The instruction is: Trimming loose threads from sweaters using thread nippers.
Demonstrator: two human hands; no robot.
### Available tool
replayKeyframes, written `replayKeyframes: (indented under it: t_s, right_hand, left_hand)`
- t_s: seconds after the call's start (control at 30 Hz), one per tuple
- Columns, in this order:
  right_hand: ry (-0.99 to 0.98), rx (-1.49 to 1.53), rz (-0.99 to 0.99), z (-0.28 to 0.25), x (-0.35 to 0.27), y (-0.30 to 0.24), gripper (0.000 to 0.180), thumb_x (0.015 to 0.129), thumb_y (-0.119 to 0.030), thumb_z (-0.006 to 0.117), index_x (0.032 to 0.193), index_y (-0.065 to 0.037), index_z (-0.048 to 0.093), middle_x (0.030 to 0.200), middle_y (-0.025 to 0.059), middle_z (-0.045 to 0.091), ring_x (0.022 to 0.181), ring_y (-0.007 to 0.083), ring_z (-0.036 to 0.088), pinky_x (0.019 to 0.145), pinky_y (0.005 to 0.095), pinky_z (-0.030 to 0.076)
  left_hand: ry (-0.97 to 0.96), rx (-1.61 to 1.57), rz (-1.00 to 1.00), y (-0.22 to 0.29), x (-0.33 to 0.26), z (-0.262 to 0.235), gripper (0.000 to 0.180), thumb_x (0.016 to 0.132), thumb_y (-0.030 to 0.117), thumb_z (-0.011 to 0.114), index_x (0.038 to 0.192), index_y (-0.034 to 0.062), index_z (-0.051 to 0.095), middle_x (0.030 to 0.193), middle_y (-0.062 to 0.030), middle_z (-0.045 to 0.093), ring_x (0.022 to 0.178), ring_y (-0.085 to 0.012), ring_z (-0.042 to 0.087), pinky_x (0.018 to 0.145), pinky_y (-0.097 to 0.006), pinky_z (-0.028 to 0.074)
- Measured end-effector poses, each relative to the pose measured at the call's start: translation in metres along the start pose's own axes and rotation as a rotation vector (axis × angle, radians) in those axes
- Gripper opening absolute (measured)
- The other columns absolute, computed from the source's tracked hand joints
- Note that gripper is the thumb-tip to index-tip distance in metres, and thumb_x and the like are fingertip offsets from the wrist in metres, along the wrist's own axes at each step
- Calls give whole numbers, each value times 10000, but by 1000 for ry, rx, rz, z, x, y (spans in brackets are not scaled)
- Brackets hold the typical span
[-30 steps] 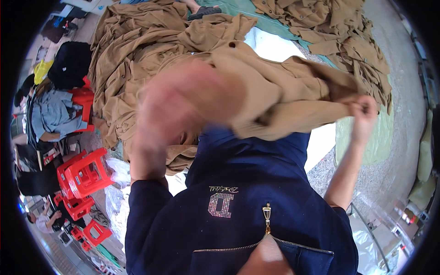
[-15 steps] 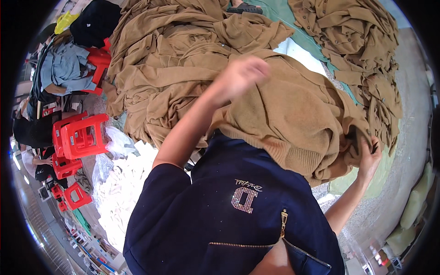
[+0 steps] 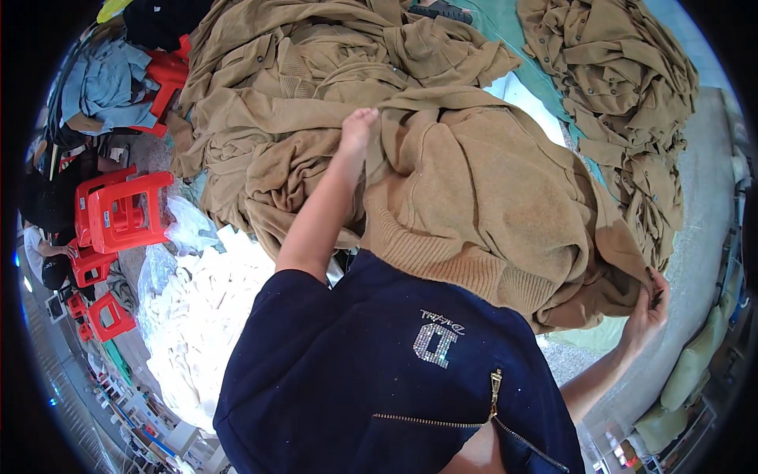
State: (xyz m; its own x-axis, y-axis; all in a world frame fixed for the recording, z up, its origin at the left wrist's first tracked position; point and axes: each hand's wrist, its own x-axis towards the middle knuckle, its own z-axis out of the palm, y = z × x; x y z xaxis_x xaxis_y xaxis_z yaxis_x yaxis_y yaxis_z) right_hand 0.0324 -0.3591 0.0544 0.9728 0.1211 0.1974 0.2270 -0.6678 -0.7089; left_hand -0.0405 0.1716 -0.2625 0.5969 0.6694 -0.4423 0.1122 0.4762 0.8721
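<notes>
Left hand (image 3: 357, 126) moved left; tan sweater (image 3: 489, 205) spread wider, ribbed hem nearest.

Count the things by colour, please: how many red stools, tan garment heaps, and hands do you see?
Red stools: 5, counting partly hidden ones
Tan garment heaps: 2, apart from the held sweater
Hands: 2, left hand and right hand
Total: 9

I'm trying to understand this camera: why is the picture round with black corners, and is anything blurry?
Head view: a fisheye lens bends everything into a circle, leaving black corners; lighting is soft and even, no glare; the tan knitted sweater held by the left hand and right hand looks sharp; the small red plastic stools near the rim look squeezed.
</notes>
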Motion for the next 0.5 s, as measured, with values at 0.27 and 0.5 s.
replayKeyframes:
  t_s: [0.27,0.5]
  right_hand:
    - [-652,317,-577,116,17,-134,249,687,35,625,902,-42,724,1346,189,526,931,215,652,832,315,503]
    - [-858,532,-299,185,41,-103,262,705,65,592,946,7,679,945,60,640,942,166,617,830,283,477]
  left_hand:
    - [-723,296,112,179,-150,96,126,944,166,601,967,51,645,864,49,615,791,-37,552,734,-206,450]
    - [-1025,515,167,205,-196,117,146,907,155,668,954,21,638,734,63,566,674,-8,475,585,-192,381]
